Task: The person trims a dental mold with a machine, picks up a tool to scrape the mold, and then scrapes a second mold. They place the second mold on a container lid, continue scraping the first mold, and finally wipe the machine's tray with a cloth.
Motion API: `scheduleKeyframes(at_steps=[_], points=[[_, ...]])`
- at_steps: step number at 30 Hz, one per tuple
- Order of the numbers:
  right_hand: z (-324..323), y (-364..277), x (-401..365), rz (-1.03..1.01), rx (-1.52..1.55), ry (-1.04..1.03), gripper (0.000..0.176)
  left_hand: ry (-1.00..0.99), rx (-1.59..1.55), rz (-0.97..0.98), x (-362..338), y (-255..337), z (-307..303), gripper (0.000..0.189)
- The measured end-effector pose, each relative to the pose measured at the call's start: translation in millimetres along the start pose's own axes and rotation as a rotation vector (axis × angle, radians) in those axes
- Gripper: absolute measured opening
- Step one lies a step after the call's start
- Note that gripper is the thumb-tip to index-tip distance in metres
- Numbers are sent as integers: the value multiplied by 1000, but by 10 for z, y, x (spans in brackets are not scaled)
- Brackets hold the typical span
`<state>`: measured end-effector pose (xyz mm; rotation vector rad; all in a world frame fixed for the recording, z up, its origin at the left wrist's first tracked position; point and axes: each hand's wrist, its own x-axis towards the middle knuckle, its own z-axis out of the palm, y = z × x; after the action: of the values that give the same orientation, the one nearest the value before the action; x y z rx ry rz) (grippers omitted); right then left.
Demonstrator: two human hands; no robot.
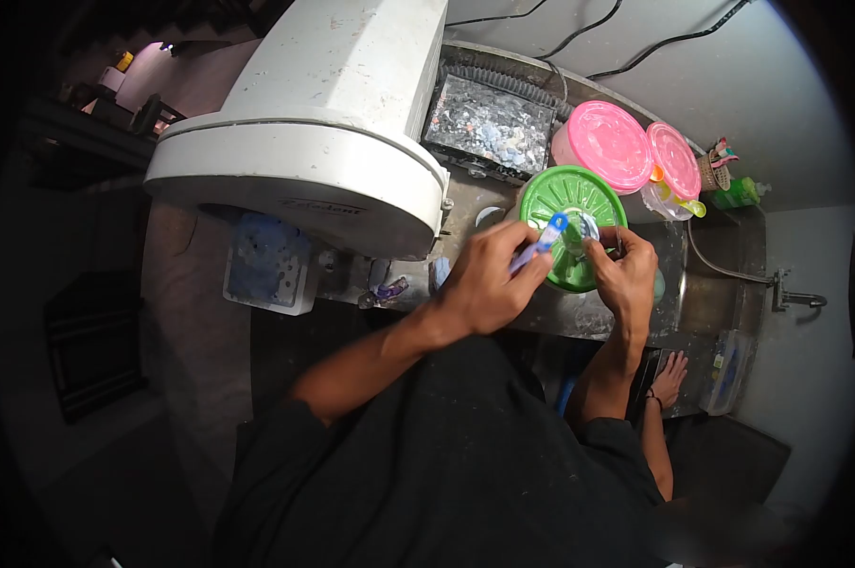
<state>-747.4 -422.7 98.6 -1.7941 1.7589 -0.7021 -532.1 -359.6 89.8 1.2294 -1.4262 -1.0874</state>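
Observation:
My left hand (492, 275) is closed around a slim tool with a translucent blue handle (552, 230). The handle has a rounded blue end, and its working end is hidden by my fingers. Pinched in my right hand (626, 270) is a small rounded grey-white piece (589, 227), too small to name. Both hands are close together over a green ribbed lid (560, 189) on a tub, with the handle's blue end near the small piece.
A large white machine (285, 156) stands on the left, beside a white tray (299, 301). Behind are a debris-covered dark box (489, 123) and pink-lidded tubs (609, 147). A sink tap (801, 299) is at right. Another person's hand (669, 381) rests on the counter's right end.

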Motion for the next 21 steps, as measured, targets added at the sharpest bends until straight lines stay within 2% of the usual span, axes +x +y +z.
scheduleKeyframes(at_steps=[1,3,6,13,14,18,21], points=[[-1,-24,6,10,-29,-4,29,75,116,135,125,-64,83,25],[17,-51,10,32,-87,-19,29,83,159,120,331,-121,209,29],[101,177,29,-133,-118,77,30,142,223,179,564,-238,436,35],[64,385,52,-8,56,40,32,150,400,277,617,-342,722,41],[64,400,51,-19,78,40,31,182,585,338,584,-337,713,44],[53,388,2,-44,84,39,28,240,569,343,541,-379,676,47],[29,340,-23,-44,111,36,28,201,497,341,502,-400,579,48]])
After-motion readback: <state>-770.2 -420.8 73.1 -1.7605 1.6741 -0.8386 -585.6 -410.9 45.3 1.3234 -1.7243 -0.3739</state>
